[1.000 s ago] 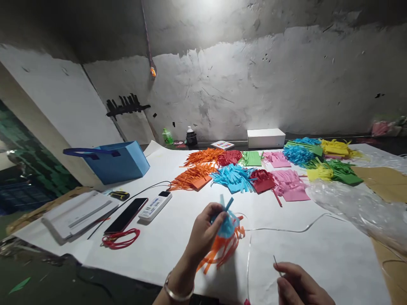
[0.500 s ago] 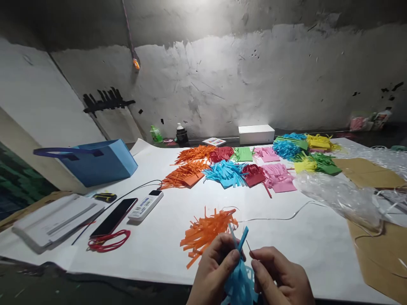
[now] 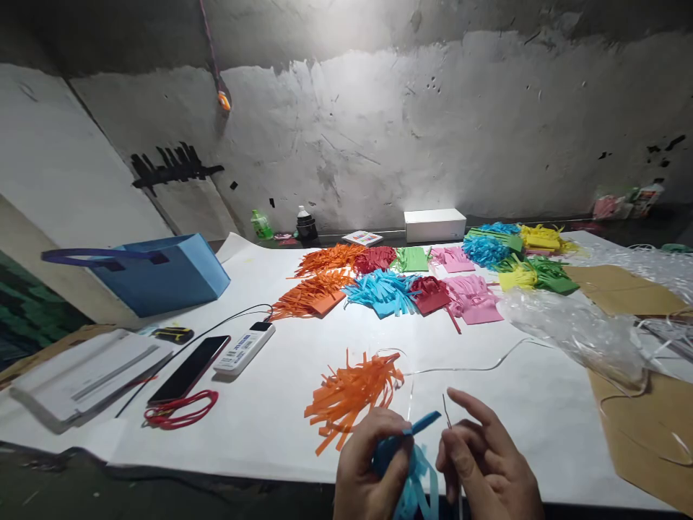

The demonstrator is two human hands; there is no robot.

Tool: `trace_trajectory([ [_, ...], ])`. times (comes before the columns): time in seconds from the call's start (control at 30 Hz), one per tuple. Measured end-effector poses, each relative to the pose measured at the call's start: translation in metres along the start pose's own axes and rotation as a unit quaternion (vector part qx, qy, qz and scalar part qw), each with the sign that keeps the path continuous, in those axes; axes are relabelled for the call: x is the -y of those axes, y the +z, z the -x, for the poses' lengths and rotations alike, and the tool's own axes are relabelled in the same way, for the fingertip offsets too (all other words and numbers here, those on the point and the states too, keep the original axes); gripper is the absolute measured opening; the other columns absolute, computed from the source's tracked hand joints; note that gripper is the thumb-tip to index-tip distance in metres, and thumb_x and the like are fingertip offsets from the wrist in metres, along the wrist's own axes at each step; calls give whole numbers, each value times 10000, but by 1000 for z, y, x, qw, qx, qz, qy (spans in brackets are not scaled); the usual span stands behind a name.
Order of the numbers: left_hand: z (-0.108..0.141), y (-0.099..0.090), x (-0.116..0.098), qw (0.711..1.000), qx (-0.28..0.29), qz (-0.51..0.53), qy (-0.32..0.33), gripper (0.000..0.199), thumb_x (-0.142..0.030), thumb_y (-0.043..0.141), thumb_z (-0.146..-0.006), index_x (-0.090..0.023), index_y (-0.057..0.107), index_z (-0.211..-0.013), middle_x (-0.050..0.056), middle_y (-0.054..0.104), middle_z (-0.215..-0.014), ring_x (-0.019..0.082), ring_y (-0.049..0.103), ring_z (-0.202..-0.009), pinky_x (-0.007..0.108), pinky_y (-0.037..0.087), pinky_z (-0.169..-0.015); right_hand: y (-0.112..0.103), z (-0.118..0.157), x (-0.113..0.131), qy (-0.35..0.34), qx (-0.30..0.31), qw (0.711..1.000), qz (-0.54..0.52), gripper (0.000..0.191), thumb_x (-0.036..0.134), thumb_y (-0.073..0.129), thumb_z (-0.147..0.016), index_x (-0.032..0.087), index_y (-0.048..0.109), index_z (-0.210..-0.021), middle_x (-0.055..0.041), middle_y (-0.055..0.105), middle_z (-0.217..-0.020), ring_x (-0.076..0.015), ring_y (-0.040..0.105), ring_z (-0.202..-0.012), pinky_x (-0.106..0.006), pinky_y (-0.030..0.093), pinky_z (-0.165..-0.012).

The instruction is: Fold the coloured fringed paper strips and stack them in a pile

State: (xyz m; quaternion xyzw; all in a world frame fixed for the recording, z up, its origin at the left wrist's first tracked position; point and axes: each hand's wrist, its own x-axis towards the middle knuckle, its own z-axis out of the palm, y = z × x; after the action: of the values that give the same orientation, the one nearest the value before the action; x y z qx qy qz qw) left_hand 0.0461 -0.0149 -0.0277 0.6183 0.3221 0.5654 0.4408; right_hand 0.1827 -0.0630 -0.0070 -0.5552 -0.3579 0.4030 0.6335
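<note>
Two hands close together, apparently apart, near the front edge of the white paper-covered table. Clamped in the left hand, a bright-blue fringed paper tassel with a narrow rolled top; pinched in the right hand, a thin metal needle, just beside that top. Beyond, an orange fringed paper tassel beside a thin clear cord, probably finished. Blue one seemingly rolled but not threaded; farther off, coloured fringed paper bundles, apparently unrolled, so much left. Compared with half a second earlier, blue top tipped further rightward, right index finger lifted, orange tassel unmoved.
</note>
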Motion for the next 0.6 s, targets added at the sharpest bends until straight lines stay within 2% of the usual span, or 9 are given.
trace_trajectory([
  [0.1,2,-5,-1,989,57,-47,125,244,-177,673,-894,-332,736,-1071,64,704,-909,215,650,-808,315,517,-734,-3,-8,1,-12,46,999,-14,448,615,638,-856,188,651,-991,24,589,-613,-107,509,-465,-207,421,-463],
  [0.17,1,-11,-7,983,101,-60,145,150,-271,679,-906,-339,771,-1002,78,716,-953,237,648,-851,373,510,-822,-8,-12,0,-36,36,999,9,403,599,620,-879,198,644,-913,26,573,-601,-113,507,-488,-209,430,-486],
  [0.2,0,-14,-11,983,118,-52,133,133,-362,658,-919,-330,784,-943,82,722,-960,252,645,-878,397,500,-863,-10,-14,-1,-50,25,998,24,386,590,611,-889,206,644,-906,29,567,-597,-116,504,-495,-209,431,-491],
  [0.23,-2,-16,-15,985,128,-38,108,217,-450,613,-933,-322,789,-916,86,729,-979,269,643,-918,410,489,-896,-13,-15,-2,-64,21,997,37,368,579,604,-899,214,648,-906,30,561,-596,-116,500,-500,-206,429,-494],
  [0.33,-7,-19,-25,994,109,-19,5,334,-502,498,-980,-320,756,-1088,87,729,-1099,283,628,-1050,382,475,-937,-17,-15,-2,-99,75,991,47,343,554,568,-929,233,673,-872,25,559,-608,-109,492,-513,-194,414,-496],
  [0.4,-9,-18,-26,986,157,-35,-35,301,-454,539,-974,-300,742,-1133,81,735,-1063,257,652,-993,332,488,-882,-16,-12,-2,-113,114,986,40,351,551,559,-933,240,686,-828,13,581,-620,-114,512,-534,-191,425,-508],
  [0.47,-10,-16,-24,977,202,-51,-55,256,-432,590,-951,-264,766,-1030,62,736,-909,216,665,-837,285,491,-779,-13,-9,-3,-107,98,989,41,326,556,593,-910,250,698,-873,6,616,-637,-124,550,-555,-188,450,-520],
  [0.53,-9,-14,-21,978,182,-61,-80,243,-438,630,-925,-237,767,-941,50,721,-826,199,657,-768,265,478,-721,-12,-4,-6,-73,50,995,41,349,584,632,-873,253,683,-972,9,635,-635,-129,573,-544,-180,459,-499],
  [0.6,-6,-12,-18,985,117,-67,-105,245,-458,672,-890,-232,766,-914,50,726,-837,207,659,-791,266,474,-732,-12,1,-12,-29,20,998,52,416,635,649,-834,239,666,-962,13,627,-600,-124,559,-492,-173,435,-445],
])
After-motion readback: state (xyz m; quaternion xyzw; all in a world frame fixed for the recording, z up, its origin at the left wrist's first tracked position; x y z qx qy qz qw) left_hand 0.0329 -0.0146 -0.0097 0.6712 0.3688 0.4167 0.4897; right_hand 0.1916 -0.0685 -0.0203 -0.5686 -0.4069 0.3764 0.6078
